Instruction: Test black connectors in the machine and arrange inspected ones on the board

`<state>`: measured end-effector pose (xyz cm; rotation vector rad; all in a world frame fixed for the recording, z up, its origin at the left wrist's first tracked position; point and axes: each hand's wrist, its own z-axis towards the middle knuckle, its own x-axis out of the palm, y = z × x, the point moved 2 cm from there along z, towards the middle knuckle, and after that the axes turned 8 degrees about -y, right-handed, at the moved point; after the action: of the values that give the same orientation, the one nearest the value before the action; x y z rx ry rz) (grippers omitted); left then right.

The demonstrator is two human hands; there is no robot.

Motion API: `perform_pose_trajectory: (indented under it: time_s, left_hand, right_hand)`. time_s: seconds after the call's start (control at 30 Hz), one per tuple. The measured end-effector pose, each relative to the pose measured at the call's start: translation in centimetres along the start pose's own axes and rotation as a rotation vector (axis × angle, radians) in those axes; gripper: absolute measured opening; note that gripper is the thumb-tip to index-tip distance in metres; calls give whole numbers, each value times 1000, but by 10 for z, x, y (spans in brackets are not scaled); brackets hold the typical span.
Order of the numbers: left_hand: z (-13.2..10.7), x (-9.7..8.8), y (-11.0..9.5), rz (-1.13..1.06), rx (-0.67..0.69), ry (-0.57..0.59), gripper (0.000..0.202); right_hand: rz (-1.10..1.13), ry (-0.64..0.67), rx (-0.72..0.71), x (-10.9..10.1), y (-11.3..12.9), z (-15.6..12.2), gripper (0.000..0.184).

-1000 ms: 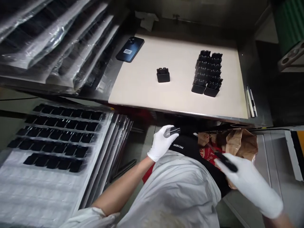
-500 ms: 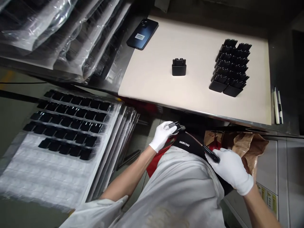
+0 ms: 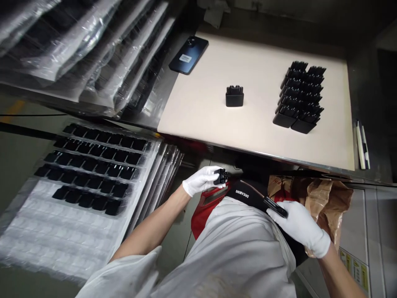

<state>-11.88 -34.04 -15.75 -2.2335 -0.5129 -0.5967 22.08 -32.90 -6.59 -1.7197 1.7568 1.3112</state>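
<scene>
My left hand [image 3: 201, 180], in a white glove, is closed on a small black plastic part [image 3: 221, 176] below the table's front edge. My right hand [image 3: 298, 225], also gloved, grips a thin black tool [image 3: 274, 207] near my waist, beside a brown paper bag [image 3: 325, 196]. On the beige table mat [image 3: 263, 128] a single black part [image 3: 234, 96] stands in the middle, and a block of several stacked black parts [image 3: 300, 97] sits to its right.
A clear blister tray [image 3: 77, 198] partly filled with black parts lies at my left on a pile of trays. More wrapped trays [image 3: 77, 49] are stacked at the upper left. A dark phone [image 3: 188, 55] lies at the mat's far left corner. Two pens [image 3: 362, 145] rest at the right edge.
My left hand has turned and shifted slightly left with the black part. My right hand has drawn in from the right toward my waist with the tool.
</scene>
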Motion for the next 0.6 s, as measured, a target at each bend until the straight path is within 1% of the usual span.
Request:
perform_pose_trajectory:
  time_s: [0.07, 0.1, 0.17, 0.27, 0.33, 0.37, 0.47, 0.53, 0.6]
  left_hand:
    - [0, -5, -8, 145, 65, 47, 60]
    - [2, -8, -13, 230, 109, 45, 60]
    - [6, -16, -20, 448, 215, -14, 52]
    - [14, -30, -27, 911, 385, -125, 32]
    - [16, -39, -27, 1112, 466, -152, 23]
    - [16, -43, -25, 1150, 489, -139, 21]
    - [12, -52, -14, 1132, 513, -106, 21]
    - [8, -55, -3, 1097, 507, -146, 23]
    - [5, -58, 11, 1039, 479, -238, 27]
  right_hand:
    - [91, 34, -5, 3, 5, 6, 43]
    - [116, 47, -7, 5, 9, 10, 42]
    - [118, 52, -4, 11, 15, 17, 40]
    - [21, -10, -3, 22, 21, 27, 37]
    - [-36, -47, 15, 30, 22, 33, 35]
    - [-45, -49, 27, 35, 22, 36, 34]
    - [-66, -12, 43, 49, 24, 44, 32]
    - [-110, -18, 30, 59, 26, 49, 31]
    - [-114, -48, -1, 66, 29, 53, 26]
